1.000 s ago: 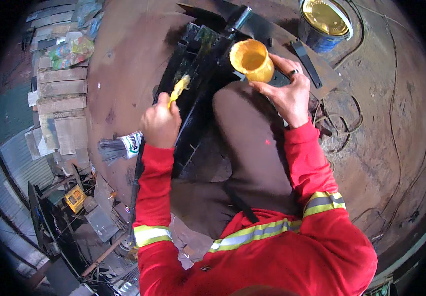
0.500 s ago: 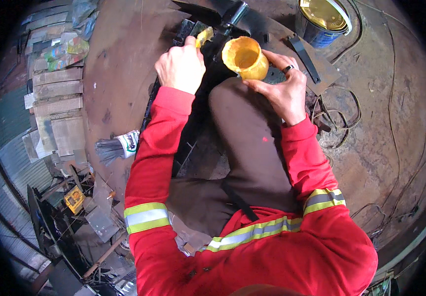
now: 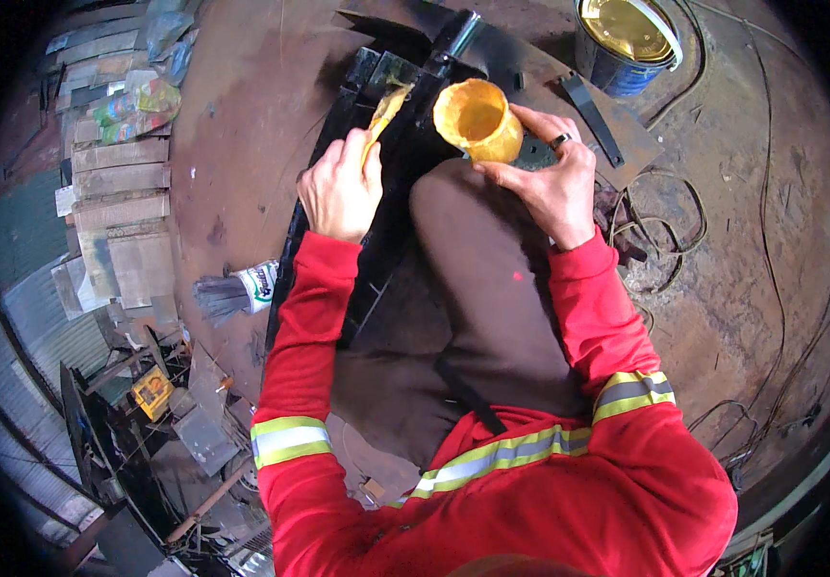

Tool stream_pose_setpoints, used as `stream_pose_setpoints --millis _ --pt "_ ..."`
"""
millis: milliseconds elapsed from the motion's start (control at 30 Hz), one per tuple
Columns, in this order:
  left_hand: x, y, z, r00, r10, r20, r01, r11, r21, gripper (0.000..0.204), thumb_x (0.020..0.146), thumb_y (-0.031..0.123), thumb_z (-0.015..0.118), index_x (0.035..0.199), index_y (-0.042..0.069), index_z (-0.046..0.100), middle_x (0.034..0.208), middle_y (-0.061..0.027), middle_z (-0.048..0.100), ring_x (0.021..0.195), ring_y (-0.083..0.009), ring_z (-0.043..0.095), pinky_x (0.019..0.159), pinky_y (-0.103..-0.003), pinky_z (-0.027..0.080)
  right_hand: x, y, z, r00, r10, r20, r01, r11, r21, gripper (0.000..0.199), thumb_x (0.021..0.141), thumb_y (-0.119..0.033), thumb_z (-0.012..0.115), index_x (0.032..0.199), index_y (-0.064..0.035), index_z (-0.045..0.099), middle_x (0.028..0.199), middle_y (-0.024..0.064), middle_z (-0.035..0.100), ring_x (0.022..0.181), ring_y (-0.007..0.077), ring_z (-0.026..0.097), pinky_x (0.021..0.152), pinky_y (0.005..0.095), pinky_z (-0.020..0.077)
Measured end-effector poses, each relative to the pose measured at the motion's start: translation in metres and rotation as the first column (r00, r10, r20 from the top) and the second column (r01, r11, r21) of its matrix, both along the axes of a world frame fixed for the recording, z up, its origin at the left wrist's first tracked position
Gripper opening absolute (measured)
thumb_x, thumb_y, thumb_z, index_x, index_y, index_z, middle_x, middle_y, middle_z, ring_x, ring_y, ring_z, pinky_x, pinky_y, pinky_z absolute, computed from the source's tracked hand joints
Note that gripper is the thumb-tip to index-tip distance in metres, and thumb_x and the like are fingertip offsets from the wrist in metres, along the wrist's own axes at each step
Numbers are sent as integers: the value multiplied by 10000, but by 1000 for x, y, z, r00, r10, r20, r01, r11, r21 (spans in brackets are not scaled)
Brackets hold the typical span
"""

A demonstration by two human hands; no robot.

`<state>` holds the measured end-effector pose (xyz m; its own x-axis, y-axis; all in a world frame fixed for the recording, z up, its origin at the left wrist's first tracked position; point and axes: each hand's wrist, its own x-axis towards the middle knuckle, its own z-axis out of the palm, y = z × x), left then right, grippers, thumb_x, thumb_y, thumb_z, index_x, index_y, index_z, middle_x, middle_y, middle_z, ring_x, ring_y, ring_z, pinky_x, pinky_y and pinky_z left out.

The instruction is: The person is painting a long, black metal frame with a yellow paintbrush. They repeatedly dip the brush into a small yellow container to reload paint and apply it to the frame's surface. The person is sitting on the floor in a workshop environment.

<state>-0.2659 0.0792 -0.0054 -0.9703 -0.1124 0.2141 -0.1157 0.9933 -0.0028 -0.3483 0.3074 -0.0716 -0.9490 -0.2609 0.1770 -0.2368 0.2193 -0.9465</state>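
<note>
My left hand (image 3: pixel 340 194) is closed around a thin yellow spreader (image 3: pixel 386 113), its tip smeared with yellow paste. The spreader slants up over a black metal beam (image 3: pixel 357 96), close to a yellowish smear at the beam's far end. A rounded yellow cup (image 3: pixel 494 140) with a ragged rim is in my right hand (image 3: pixel 559 178), thumb and fingers gripping its right side. The cup's mouth tilts toward me, and its inside is coated orange-yellow. A ring is on one finger of this hand.
A dark bucket (image 3: pixel 617 69) with a gold lid stands at the far right, near a flat black bar (image 3: pixel 592 117). Loose cables (image 3: pixel 675 226) lie on the right floor. Along the left are cardboard sheets (image 3: pixel 126 192), a bundle of grey rods (image 3: pixel 223 296) and scrap.
My left hand has drawn back toward me with the spreader, showing more of its length and the smear on the black beam. My right hand and the cup have barely moved.
</note>
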Motion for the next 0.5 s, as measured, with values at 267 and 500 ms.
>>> stream_pose_setpoints --millis 267,500 --pt "24 -14 -37 999 50 -17 -45 973 224 145 885 106 670 1011 42 641 925 -142 684 808 -342 674 690 -392 539 1 1 3 1000 -3 -1 3 1000 14 628 535 -253 902 1100 -53 712 1065 121 702 1042 291 616 950 400 467" --pt "16 -26 -48 998 53 -40 -49 994 98 148 884 140 667 1015 75 643 904 -118 668 787 -324 669 668 -399 537 1 0 3 1000 -5 -3 5 1000 21 633 538 -256 903 1106 -54 712 1069 122 702 1049 288 616 951 399 471"
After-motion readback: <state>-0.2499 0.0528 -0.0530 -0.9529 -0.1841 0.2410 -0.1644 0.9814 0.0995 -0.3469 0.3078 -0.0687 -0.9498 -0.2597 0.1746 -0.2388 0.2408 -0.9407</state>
